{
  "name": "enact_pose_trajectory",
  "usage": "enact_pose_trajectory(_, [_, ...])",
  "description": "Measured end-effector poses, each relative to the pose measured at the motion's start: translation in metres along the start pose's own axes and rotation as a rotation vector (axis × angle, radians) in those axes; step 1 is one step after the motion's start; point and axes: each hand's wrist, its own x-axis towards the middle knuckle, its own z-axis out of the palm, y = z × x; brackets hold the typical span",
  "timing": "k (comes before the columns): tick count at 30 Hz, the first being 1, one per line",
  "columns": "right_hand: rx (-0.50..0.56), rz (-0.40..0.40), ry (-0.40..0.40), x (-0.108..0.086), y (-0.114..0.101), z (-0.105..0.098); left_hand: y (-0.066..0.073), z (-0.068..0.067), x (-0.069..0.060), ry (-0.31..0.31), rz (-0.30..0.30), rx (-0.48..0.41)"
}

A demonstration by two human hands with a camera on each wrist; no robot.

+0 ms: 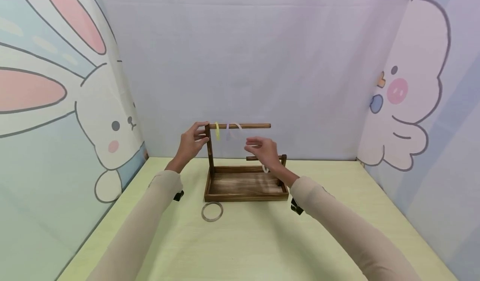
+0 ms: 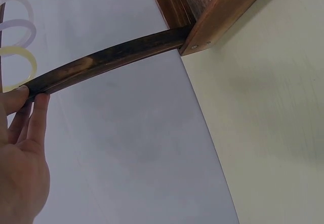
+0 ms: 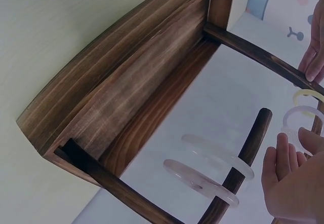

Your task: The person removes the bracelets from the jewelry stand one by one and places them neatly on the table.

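Observation:
A dark wooden bangle stand (image 1: 247, 197) has a tray base, a tall post with an upper bar (image 1: 258, 126), and a lower bar. My left hand (image 1: 190, 144) grips the top of the tall post (image 2: 111, 57), thumb on one side and fingers on the other. On the upper bar hang a yellow bangle (image 1: 217, 131), a lilac bangle (image 1: 227, 131) and a whitish translucent bangle (image 2: 30, 11). My right hand (image 1: 263, 149) is beside the whitish one, thumb and fingers apart; whether they touch it is unclear. Two pale bangles (image 3: 202, 183) hang on the lower bar (image 3: 255, 138).
A greyish bangle (image 1: 212, 212) lies flat on the pale yellow table (image 1: 240, 247), before the stand's front left corner. Behind the stand hangs a plain pale curtain (image 1: 240, 64). Printed cloth walls with a rabbit (image 1: 101, 118) and a chick (image 1: 408, 76) close off the sides.

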Motion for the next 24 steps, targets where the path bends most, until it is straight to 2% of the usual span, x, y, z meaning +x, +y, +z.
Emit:
enact_pose_trajectory(9, [0.015,0.018,-0.002,0.010,0.005,0.001,0.001,0.000,0.000,0.000,-0.006,-0.006])
enact_pose_trajectory(18, [0.001,-0.015,0.028,0.023,0.005,0.009,0.001,-0.001,0.001,0.005,-0.020,0.001])
enact_pose_trajectory(24, [0.015,-0.007,0.037,0.027,0.004,0.012,0.001,0.000,0.001,-0.006,-0.021,-0.012])
